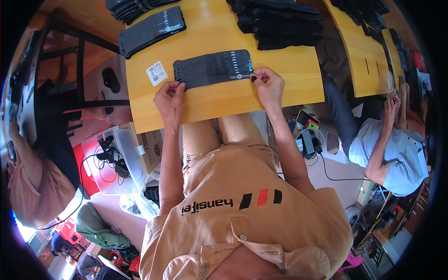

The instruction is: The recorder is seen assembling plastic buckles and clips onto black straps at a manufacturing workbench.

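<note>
A fanned row of flat black pieces [212,67] lies on the yellow wooden table [214,105] in front of me. They overlap one another, with rounded ends and repeated white print near the right end. My left hand [170,98] pinches the near left corner of the row between thumb and fingers. At the near right corner, the fingers of my right hand [271,88] are closed on a small black end. Whether that end belongs to the nearest piece, I cannot tell for sure.
A white label sheet [157,73] lies left of the row. Farther off are a neat black stack [153,30] and a larger black pile [280,23]. A clear plastic bin [126,163] with cables stands below left. A person in a light blue shirt [389,154] sits right.
</note>
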{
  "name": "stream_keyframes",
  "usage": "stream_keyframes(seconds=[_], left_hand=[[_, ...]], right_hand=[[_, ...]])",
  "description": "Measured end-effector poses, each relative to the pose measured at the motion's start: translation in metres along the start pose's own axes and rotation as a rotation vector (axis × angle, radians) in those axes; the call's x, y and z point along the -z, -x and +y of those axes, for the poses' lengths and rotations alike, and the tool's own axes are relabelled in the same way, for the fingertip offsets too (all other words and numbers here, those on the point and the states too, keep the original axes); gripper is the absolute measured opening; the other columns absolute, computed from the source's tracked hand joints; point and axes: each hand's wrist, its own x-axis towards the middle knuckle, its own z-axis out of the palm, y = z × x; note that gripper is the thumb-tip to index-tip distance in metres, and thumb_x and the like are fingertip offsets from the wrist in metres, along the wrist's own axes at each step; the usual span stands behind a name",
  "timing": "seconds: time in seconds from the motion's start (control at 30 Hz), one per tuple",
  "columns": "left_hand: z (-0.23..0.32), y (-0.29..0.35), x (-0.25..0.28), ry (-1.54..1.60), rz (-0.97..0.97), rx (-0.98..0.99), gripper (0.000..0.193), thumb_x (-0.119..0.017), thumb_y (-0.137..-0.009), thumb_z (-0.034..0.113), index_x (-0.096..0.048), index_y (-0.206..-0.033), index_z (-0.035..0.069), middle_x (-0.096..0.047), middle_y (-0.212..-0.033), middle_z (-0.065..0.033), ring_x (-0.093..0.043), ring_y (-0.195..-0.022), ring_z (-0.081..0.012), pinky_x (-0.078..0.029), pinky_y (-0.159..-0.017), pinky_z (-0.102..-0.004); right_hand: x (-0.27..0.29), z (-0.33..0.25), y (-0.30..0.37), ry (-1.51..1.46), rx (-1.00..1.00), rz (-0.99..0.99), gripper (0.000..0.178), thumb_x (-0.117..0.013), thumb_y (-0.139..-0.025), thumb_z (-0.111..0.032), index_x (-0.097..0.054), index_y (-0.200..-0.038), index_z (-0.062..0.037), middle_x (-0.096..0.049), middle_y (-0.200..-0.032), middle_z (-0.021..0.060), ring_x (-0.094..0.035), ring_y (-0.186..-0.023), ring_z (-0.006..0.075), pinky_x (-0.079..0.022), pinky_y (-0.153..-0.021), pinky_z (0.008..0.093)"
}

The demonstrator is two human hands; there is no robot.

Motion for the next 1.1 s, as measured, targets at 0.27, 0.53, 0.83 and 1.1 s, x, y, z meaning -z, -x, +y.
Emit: stream_keyframes(seconds=[0.27,0.53,0.83,1.1], left_hand=[[0.002,-0.001,0.000,-0.012,0.025,0.027,0.012,-0.069,-0.076,0.006,-0.063,-0.079,-0.004,-0.057,-0.063,-0.0002,-0.045,-0.053,-0.0041,-0.039,-0.050,-0.0191],[0.004,-0.001,-0.001,-0.023,0.028,0.031,0.012,-0.069,-0.076,0.006,-0.063,-0.079,-0.004,-0.058,-0.063,-0.0008,-0.045,-0.053,-0.0043,-0.040,-0.050,-0.0194],[-0.003,-0.002,-0.002,-0.048,0.028,-0.024,0.011,-0.066,-0.079,0.009,-0.062,-0.080,-0.001,-0.055,-0.063,0.0009,-0.045,-0.050,-0.0039,-0.035,-0.043,-0.0181],[-0.008,-0.003,-0.002,-0.077,0.057,-0.083,0.012,-0.067,-0.079,0.010,-0.062,-0.081,0.000,-0.054,-0.062,-0.0006,-0.045,-0.050,-0.0055,-0.038,-0.044,-0.0194]], right_hand=[[-0.003,0.002,-0.001,0.023,-0.005,0.008,0.004,-0.066,-0.072,-0.001,-0.064,-0.075,0.0008,-0.058,-0.057,0.0052,-0.052,-0.050,0.0107,-0.043,-0.050,0.0247],[-0.004,-0.004,-0.002,0.143,-0.035,0.000,0.003,-0.066,-0.074,0.001,-0.065,-0.077,0.0007,-0.058,-0.059,0.0013,-0.049,-0.053,0.0063,-0.042,-0.052,0.0210],[-0.004,-0.008,-0.003,0.224,-0.045,0.018,0.004,-0.067,-0.072,-0.002,-0.065,-0.076,-0.0006,-0.059,-0.058,0.0029,-0.052,-0.052,0.0090,-0.043,-0.052,0.0234],[-0.003,-0.009,-0.005,0.229,-0.053,0.008,0.006,-0.067,-0.072,-0.008,-0.065,-0.074,-0.0024,-0.062,-0.061,0.0088,-0.060,-0.056,0.0210,-0.046,-0.056,0.0322]])
